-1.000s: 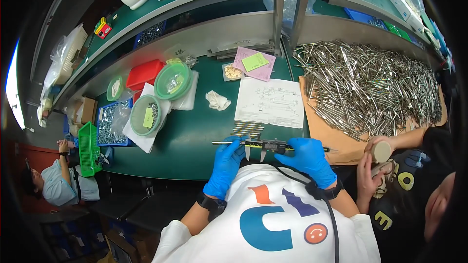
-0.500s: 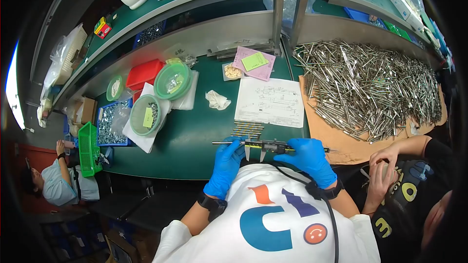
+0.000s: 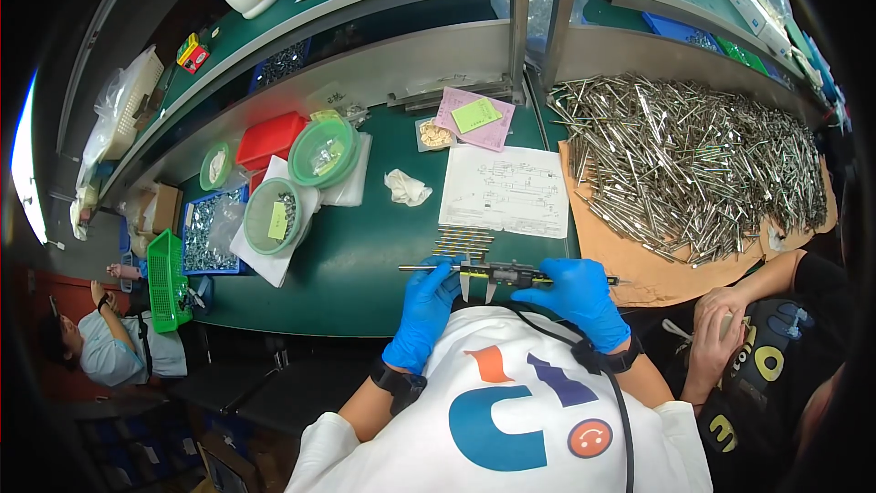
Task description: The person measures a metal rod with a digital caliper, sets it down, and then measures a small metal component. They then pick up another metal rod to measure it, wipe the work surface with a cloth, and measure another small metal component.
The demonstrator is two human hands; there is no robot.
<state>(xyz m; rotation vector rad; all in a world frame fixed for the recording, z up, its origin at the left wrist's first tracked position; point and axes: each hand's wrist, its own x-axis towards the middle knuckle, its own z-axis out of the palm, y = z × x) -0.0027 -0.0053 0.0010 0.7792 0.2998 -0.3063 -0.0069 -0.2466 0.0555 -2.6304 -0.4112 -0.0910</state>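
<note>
In my gloved right hand (image 3: 586,299) is a digital caliper (image 3: 511,275), fingers closed round its body. Its jaws point down towards me and stand apart. My left hand (image 3: 425,303), also in a blue glove, pinches a slim metal rod (image 3: 415,267) beside the fixed jaw. The rod's end sticks out to the left of my fingers. Whether the rod touches the jaws cannot be made out. Just beyond the caliper, several short metal rods (image 3: 464,241) lie in a row on the green table (image 3: 356,256).
A drawing sheet (image 3: 502,192) and crumpled white cloth (image 3: 407,187) lie farther back. At right, a large heap of metal rods (image 3: 693,155) rests on brown paper (image 3: 630,267). Green bowls (image 3: 324,148) and a green basket (image 3: 167,278) stand left. Co-workers sit at both sides.
My hands and the caliper have hardly moved. The left co-worker's hand has come away from a pink object, and the right co-worker's hands have drawn closer together.
</note>
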